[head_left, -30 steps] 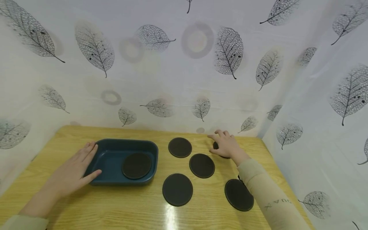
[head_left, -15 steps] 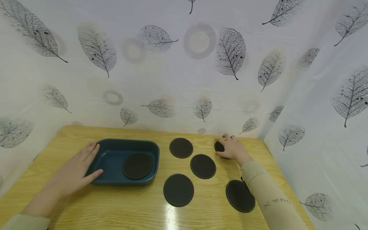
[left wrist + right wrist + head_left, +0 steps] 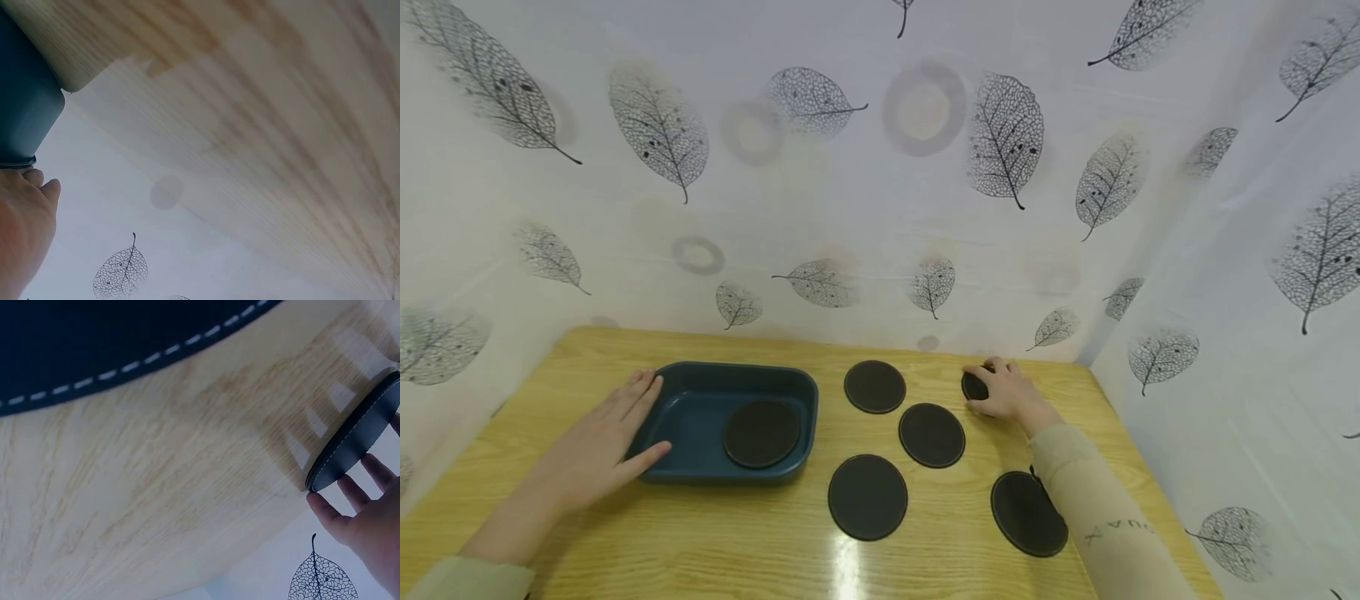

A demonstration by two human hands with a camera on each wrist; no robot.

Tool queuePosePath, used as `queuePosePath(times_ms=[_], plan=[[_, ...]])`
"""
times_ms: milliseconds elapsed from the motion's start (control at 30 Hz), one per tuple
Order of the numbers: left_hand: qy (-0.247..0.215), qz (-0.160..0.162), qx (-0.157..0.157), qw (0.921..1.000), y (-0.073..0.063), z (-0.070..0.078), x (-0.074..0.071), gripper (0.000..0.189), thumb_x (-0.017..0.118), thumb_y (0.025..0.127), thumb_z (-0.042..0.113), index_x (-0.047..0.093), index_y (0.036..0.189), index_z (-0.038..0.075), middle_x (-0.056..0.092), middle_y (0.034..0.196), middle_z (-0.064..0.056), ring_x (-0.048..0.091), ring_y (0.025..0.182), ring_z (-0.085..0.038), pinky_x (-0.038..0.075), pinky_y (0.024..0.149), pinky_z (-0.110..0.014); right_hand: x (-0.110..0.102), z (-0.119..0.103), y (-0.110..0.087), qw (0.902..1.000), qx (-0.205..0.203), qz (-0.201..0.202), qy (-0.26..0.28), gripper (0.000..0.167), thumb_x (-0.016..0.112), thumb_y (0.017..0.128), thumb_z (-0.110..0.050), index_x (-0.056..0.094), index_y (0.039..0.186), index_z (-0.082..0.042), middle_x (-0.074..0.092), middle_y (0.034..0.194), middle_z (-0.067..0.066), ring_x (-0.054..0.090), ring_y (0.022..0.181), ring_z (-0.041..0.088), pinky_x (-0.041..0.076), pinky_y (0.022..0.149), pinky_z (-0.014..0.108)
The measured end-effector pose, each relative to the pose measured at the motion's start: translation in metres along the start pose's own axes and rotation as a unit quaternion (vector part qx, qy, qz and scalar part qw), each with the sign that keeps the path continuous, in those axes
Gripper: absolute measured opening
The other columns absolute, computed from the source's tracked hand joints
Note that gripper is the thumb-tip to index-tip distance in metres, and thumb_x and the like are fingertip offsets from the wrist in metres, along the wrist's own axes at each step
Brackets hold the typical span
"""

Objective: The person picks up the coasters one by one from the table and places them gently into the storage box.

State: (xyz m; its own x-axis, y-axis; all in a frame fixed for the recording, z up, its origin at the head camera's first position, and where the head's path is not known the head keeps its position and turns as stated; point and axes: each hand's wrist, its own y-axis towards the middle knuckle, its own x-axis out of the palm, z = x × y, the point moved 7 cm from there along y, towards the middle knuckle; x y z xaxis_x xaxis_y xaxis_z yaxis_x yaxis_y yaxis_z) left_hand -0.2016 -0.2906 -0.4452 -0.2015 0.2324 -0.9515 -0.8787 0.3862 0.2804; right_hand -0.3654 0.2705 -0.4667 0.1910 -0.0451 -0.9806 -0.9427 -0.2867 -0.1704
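Note:
At the back right of the table, my right hand [image 3: 1009,393] spans a round black coaster [image 3: 974,385], fingertips at its far edge and thumb at its near edge. In the right wrist view several fingertips touch the rim of this stitched coaster [image 3: 353,440]; whether it is off the table I cannot tell. My left hand [image 3: 587,446] lies with straight fingers against the left rim of a dark blue rectangular tray [image 3: 700,479]. Another black coaster [image 3: 762,433] lies inside the tray, toward its right end. The left wrist view shows the tray's outer wall [image 3: 28,94] above the fingers.
Between tray and right arm, more coasters lie flat: one at the back [image 3: 875,387], one in the middle [image 3: 932,435] and one in front [image 3: 868,497]. Another coaster [image 3: 1028,514] is partly under the right sleeve. A leaf-patterned curtain [image 3: 865,208] borders the wooden table [image 3: 730,542].
My right hand has moved slightly right and closed its fingers and thumb round the far right coaster. The left hand stays at the tray. The head view has shifted slightly.

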Motion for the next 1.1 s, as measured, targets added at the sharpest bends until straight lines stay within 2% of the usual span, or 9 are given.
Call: queuePosePath(times_ms=[100,167,500,700,767,967,1100], plan=[[0.000,-0.001,-0.002,1.0000,0.0001,-0.0005,0.0004,0.098,0.067,0.102,0.047,0.015,0.169,-0.002,0.020,0.174,-0.029,-0.003,0.168,-0.026,-0.018,0.126,-0.014,0.0014,0.0001,0.0005,0.9999,0.001,-0.002,0.012,0.072,0.067,0.097,-0.043,0.046,0.162,-0.020,0.036,0.162,0.030,0.040,0.141,0.060,0.046,0.100,0.079],[-0.001,-0.003,-0.003,1.0000,0.0000,-0.0007,0.0005,0.097,0.066,0.103,0.047,0.014,0.169,-0.002,0.018,0.175,-0.028,-0.001,0.168,-0.028,-0.019,0.125,-0.014,0.0012,-0.0014,0.0003,0.9999,-0.001,-0.002,0.015,0.072,0.067,0.097,-0.042,0.045,0.162,-0.020,0.034,0.162,0.031,0.040,0.140,0.061,0.045,0.100,0.079],[0.003,-0.003,-0.002,1.0000,0.0006,0.0007,-0.0008,0.097,0.066,0.103,0.046,0.015,0.169,-0.003,0.016,0.175,-0.027,-0.005,0.168,-0.024,-0.020,0.123,-0.011,-0.0032,-0.0042,0.0010,0.9994,0.001,-0.005,0.035,0.073,0.069,0.094,-0.041,0.047,0.161,-0.019,0.038,0.156,0.034,0.044,0.135,0.059,0.043,0.101,0.079],[0.002,-0.002,-0.001,1.0000,0.0015,0.0010,-0.0011,0.097,0.066,0.103,0.046,0.015,0.169,-0.003,0.015,0.176,-0.027,-0.013,0.166,-0.015,-0.019,0.123,-0.011,-0.0066,-0.0027,0.0017,0.9992,0.001,-0.008,0.040,0.073,0.073,0.091,-0.041,0.051,0.156,-0.019,0.041,0.151,0.034,0.044,0.131,0.058,0.047,0.094,0.078],[0.003,-0.001,0.001,1.0000,0.0016,0.0011,-0.0009,0.097,0.066,0.103,0.045,0.015,0.169,-0.003,0.016,0.175,-0.028,-0.012,0.166,-0.015,-0.019,0.123,-0.011,-0.0065,-0.0015,0.0020,0.9989,0.008,-0.011,0.044,0.072,0.074,0.091,-0.042,0.052,0.156,-0.020,0.041,0.150,0.034,0.043,0.132,0.057,0.047,0.093,0.077],[0.004,0.001,0.002,1.0000,0.0012,0.0012,-0.0002,0.097,0.067,0.102,0.045,0.016,0.168,-0.004,0.020,0.174,-0.029,0.001,0.168,-0.029,-0.019,0.123,-0.010,-0.0035,0.0012,0.0036,0.9984,0.020,-0.009,0.052,0.074,0.076,0.088,-0.043,0.053,0.155,-0.020,0.041,0.147,0.033,0.041,0.132,0.055,0.048,0.091,0.076],[0.007,0.001,0.003,1.0000,0.0008,0.0018,-0.0002,0.097,0.067,0.102,0.046,0.017,0.168,-0.004,0.021,0.174,-0.029,-0.005,0.168,-0.023,-0.019,0.123,-0.010,-0.0041,-0.0001,0.0039,0.9989,0.019,-0.006,0.042,0.073,0.077,0.088,-0.042,0.055,0.154,-0.020,0.041,0.145,0.032,0.041,0.128,0.052,0.050,0.088,0.072]])
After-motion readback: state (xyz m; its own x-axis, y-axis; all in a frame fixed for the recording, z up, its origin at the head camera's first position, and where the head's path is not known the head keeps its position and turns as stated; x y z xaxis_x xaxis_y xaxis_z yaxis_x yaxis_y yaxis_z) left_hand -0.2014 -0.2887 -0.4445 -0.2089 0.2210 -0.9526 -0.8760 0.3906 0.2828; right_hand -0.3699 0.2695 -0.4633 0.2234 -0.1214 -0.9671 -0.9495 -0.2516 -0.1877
